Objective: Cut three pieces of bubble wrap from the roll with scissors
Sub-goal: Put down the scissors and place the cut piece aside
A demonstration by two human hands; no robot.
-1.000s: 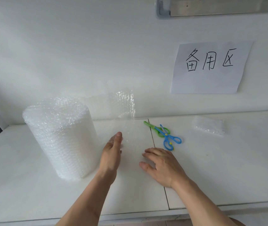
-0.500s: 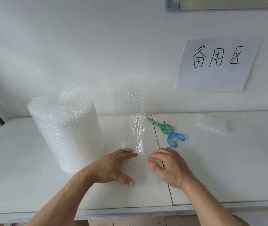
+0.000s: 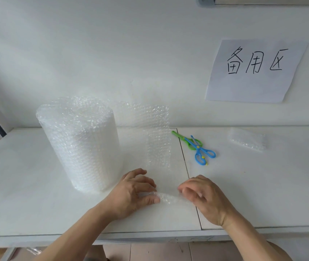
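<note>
A fat upright roll of bubble wrap (image 3: 80, 144) stands on the white table (image 3: 18, 185) at the left. Its loose sheet (image 3: 155, 132) trails to the right behind it and down onto the table toward me. My left hand (image 3: 133, 193) and my right hand (image 3: 202, 198) each pinch the near edge of that sheet (image 3: 168, 199), a hand's width apart, just above the table. Two pairs of scissors, one green (image 3: 185, 139) and one blue (image 3: 201, 153), lie crossed on the table to the right of the sheet, untouched.
A small folded piece of bubble wrap (image 3: 247, 141) lies at the back right of the table. A paper sign with handwritten characters (image 3: 255, 70) hangs on the wall. The table's front edge (image 3: 149, 236) runs just below my wrists.
Both hands went from resting flat on the table to gripping the sheet's near edge. The sheet, curled up half a second ago, is now pulled down toward me.
</note>
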